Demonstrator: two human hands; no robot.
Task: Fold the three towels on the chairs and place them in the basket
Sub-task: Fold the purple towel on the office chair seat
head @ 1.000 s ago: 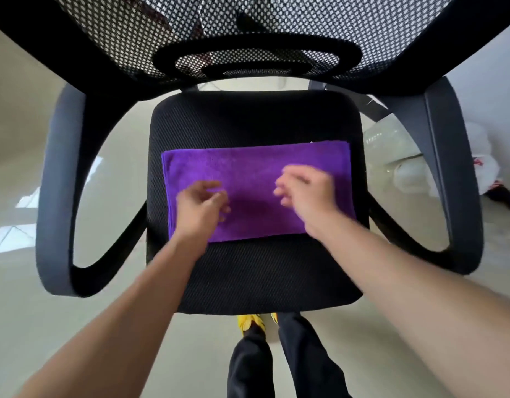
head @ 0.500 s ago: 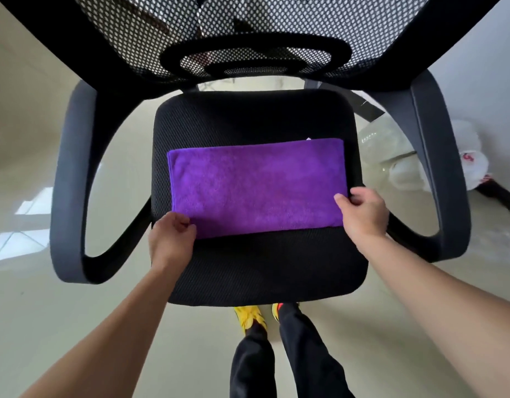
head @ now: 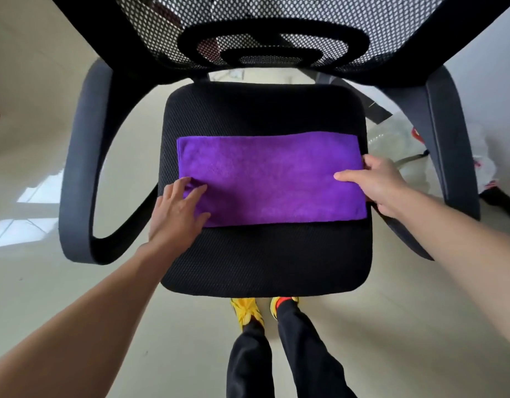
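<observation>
Two yellow shoes (head: 246,310) stand at the seat's front. Two hands meet one purple towel (head: 271,179): the left hand (head: 176,214) lies flat with fingers spread, and the right hand (head: 377,182) pinches its right edge. The towel lies as a smooth folded band across one black chair (head: 262,254) seat.

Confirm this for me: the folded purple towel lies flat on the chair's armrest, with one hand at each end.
Wrong in one respect: the purple towel lies on the black seat instead. The head view shows it flat there, with the left hand at one end and the right hand at the other.
</observation>
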